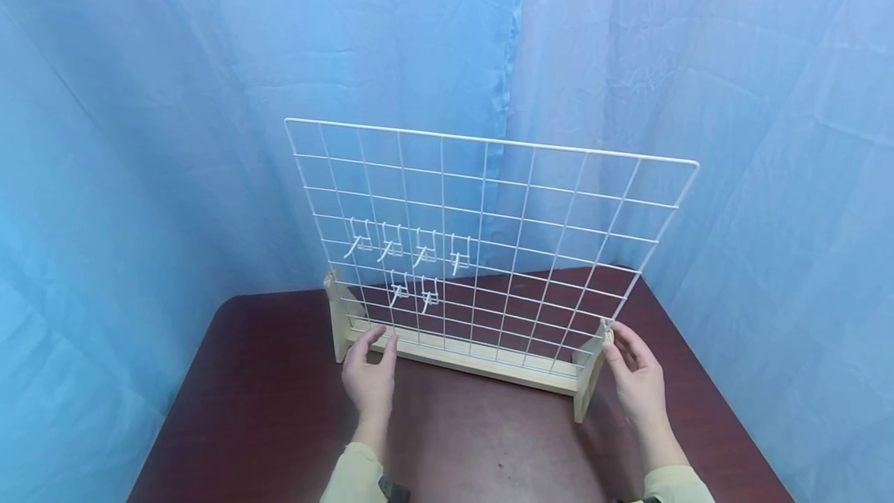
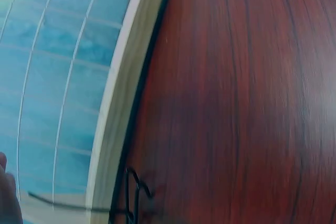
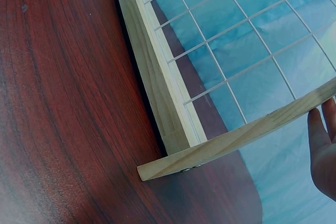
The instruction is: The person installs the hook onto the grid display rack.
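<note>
A white wire grid panel (image 1: 482, 200) stands tilted on a pale wooden stand (image 1: 482, 363). Several white wire hooks (image 1: 391, 251) hang on its left half in two rows. My right hand (image 1: 639, 379) pinches the top of the stand's right side piece (image 1: 588, 379), thumb in front and fingers behind. At the front left of the base, my left hand (image 1: 370, 375) holds thumb and fingers apart, with nothing seen between them. In the left wrist view, a dark wire hook (image 2: 131, 203) overlaps the base's edge near the left fingers (image 2: 8, 198); the head view does not show it.
The stand rests on a dark red wood-grain table (image 1: 265, 394). Its left side piece (image 1: 338, 320) rises beyond my left hand. Blue cloth curtains (image 1: 209, 60) surround the table at the back and sides.
</note>
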Demonstrator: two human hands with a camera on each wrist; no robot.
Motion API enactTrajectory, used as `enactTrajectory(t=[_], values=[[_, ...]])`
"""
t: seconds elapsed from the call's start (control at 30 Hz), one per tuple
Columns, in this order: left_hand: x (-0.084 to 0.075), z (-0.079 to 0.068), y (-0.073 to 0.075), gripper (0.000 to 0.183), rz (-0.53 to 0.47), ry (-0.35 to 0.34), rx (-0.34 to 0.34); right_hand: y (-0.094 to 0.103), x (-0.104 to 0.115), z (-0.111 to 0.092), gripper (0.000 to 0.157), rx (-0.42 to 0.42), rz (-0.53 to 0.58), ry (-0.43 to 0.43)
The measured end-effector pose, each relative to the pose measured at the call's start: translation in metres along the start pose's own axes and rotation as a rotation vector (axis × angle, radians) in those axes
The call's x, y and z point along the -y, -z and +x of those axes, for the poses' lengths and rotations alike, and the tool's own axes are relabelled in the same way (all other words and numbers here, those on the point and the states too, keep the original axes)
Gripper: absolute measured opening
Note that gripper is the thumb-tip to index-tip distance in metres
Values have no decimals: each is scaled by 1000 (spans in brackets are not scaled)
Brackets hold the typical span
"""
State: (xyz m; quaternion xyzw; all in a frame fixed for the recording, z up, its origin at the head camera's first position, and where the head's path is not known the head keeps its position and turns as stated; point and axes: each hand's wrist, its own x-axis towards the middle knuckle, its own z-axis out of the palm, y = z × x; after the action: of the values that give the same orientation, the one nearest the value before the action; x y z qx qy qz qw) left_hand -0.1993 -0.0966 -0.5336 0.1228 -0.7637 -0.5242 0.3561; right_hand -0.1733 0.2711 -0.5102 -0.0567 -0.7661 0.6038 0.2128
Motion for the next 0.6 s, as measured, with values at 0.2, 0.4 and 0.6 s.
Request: enactTrajectory(t=[0.2,0.4,0.6], values=[[17,7,15,30,1,25,111,0,0,0,38,-5,3,-5],[31,11,24,34,-12,34,223,0,0,1,38,-10,29,-11],[42,12,33,40,-20,50,339,0,0,1,38,-8,41,-2]])
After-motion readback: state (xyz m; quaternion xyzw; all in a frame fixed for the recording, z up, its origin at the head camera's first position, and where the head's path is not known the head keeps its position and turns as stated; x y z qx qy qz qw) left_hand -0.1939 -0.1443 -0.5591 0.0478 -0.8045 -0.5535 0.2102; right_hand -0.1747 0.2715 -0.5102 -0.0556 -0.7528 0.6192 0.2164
